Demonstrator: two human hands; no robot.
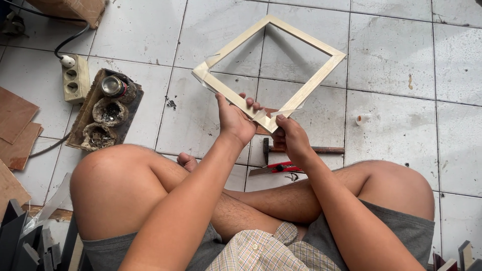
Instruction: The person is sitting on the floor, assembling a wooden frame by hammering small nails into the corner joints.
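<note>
2 hands hold up a pale, square wooden frame (271,70) made of 4 thin slats, turned so it hangs like a diamond above the white tiled floor (391,55). Its nearest corner points back toward the person, and both hands meet there. The left hand (235,120) is closed around the slat that runs up and away to the left, thumb on the near face and fingers curled over the inner edge. The right hand (290,138) pinches the corner joint itself from below and to the right. The frame's open middle and far corner lie straight ahead of the hands, well clear of the floor.

Under the hands, on the tiles between the crossed legs, lie a hammer with a dark wooden handle (301,149) and a red-handled cutter (273,168), just beside each other. Off to the left sit a shallow brown tray (131,108) carrying a small metal tin and 2 crusted bowls, a cream power strip (75,79) and some brown board offcuts (17,128).
</note>
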